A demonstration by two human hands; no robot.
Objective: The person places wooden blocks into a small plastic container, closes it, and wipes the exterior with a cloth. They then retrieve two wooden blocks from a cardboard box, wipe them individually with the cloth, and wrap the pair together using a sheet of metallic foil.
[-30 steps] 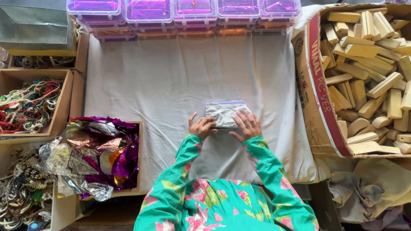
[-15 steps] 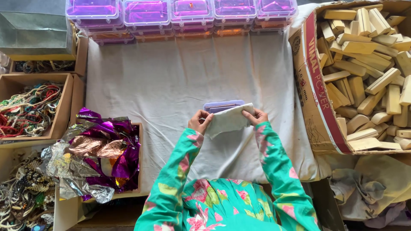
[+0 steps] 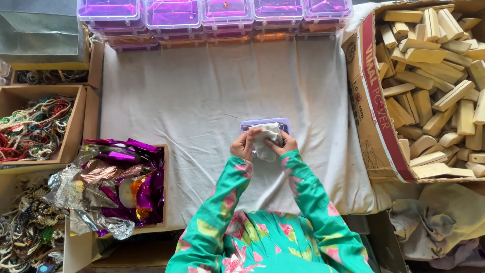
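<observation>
Left hand [image 3: 244,145] and right hand [image 3: 284,145], both closed on a pale folded cloth [image 3: 267,141], hold it just over a small clear lidded box [image 3: 264,124] resting mid-table on the white sheet [image 3: 202,101].

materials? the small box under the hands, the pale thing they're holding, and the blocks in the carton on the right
Small box: likely clear purple-tinted plastic, glossy rim. Pale piece held by left hand and right hand: looks like soft cloth, matte, creased. Blocks: apparently bare unfinished wood, pale and matte.
</observation>
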